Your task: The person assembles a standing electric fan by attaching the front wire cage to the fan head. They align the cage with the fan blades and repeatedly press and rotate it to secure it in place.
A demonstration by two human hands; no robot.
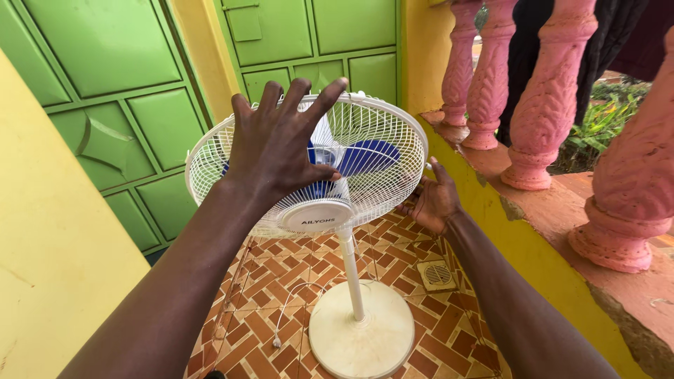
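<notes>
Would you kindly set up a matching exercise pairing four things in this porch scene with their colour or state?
Things:
1. left hand
2. right hand
3. round plastic fan base
4. paneled metal door

States:
A. painted green
B. spread flat over the white wire fan grille
C. cream, resting on the patterned tile floor
D. gripping the grille's right rim

Pairs: 1-B, 2-D, 3-C, 4-A

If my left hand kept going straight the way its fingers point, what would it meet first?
The left hand is spread over the white fan grille, fingers aimed up and away. Past the rim, it would probably meet the green door, though depth is unclear.
</notes>
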